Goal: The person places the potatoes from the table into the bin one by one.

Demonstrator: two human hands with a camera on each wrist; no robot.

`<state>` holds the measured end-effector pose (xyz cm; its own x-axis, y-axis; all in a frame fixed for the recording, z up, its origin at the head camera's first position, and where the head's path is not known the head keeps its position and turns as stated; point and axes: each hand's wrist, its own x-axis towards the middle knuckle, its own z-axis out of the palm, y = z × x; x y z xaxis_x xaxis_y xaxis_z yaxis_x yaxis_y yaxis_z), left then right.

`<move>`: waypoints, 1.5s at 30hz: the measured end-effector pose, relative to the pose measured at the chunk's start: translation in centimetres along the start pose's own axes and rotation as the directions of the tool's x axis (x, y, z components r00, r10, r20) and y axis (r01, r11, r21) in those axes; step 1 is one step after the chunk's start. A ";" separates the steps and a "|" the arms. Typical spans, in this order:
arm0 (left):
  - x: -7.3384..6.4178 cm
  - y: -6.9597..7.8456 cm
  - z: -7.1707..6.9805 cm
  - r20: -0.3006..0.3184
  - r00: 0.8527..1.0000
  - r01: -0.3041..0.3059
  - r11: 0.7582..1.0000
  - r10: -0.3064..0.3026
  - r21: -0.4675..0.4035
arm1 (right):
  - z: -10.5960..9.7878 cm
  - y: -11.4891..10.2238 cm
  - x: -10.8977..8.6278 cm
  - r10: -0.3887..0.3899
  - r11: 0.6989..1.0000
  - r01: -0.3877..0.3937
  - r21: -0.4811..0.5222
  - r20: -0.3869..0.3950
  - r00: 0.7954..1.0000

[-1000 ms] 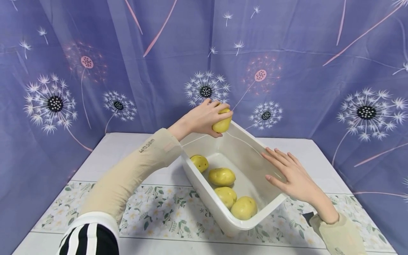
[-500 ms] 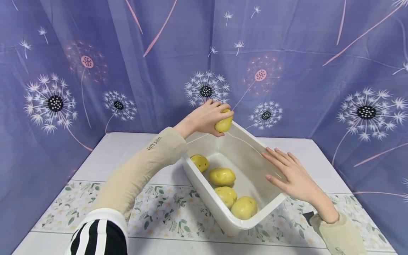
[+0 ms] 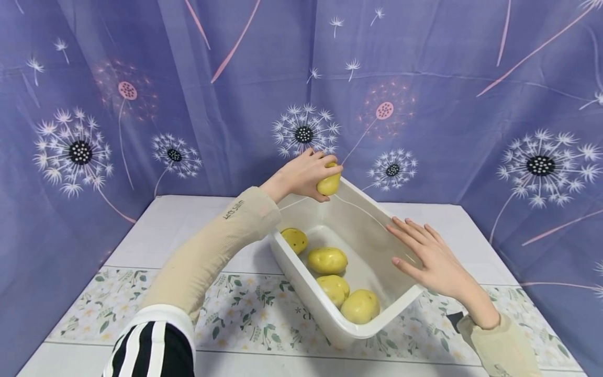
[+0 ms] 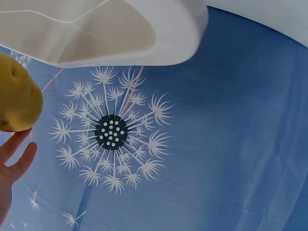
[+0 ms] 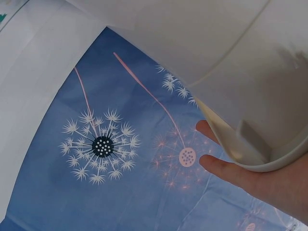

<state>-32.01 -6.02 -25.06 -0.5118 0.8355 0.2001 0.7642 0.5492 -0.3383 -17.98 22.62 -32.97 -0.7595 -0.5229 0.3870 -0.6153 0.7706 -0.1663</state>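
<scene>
In the head view, my left hand [image 3: 303,174] grips a yellow potato [image 3: 329,183] above the far corner of a white plastic bin [image 3: 369,225]. The left wrist view has that potato [image 4: 19,94] at its left edge, with fingertips against its underside. Several more potatoes lie in the bin, among them one [image 3: 327,260] near the middle and one [image 3: 360,306] in the near corner. My right hand [image 3: 431,262] lies over the bin's right rim, fingers spread and straight. In the right wrist view, part of this hand [image 5: 260,185] is against the bin's edge.
The bin stands at an angle on a white table [image 3: 188,225] with a floral strip [image 3: 240,314] across it. A purple dandelion-print curtain [image 3: 226,120] hangs close behind the table and along both sides.
My left forearm has swung to the right, while the left hand and its potato have shifted only slightly. The right hand, the bin and the potatoes inside stay put.
</scene>
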 end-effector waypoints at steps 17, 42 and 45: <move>-0.1 0.0 0.9 0.084 0.996 0.023 1.000 -0.023 -0.007 | 0.1 0.0 -0.1 0.000 1.000 0.000 0.007 0.003 1.000; -0.6 -0.4 0.8 0.101 0.994 0.035 0.999 -0.038 0.039 | 0.0 0.0 0.0 -0.002 1.000 0.002 -0.007 -0.008 1.000; -0.7 -0.5 0.8 0.093 0.995 0.031 0.999 -0.034 0.037 | 0.0 0.0 0.0 -0.002 1.000 0.002 -0.004 -0.007 1.000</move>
<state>-32.34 -6.87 -25.74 -0.5717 0.8109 0.1251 0.7330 0.5733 -0.3661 -17.95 22.58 -32.97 -0.7565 -0.5224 0.3935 -0.6163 0.7708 -0.1616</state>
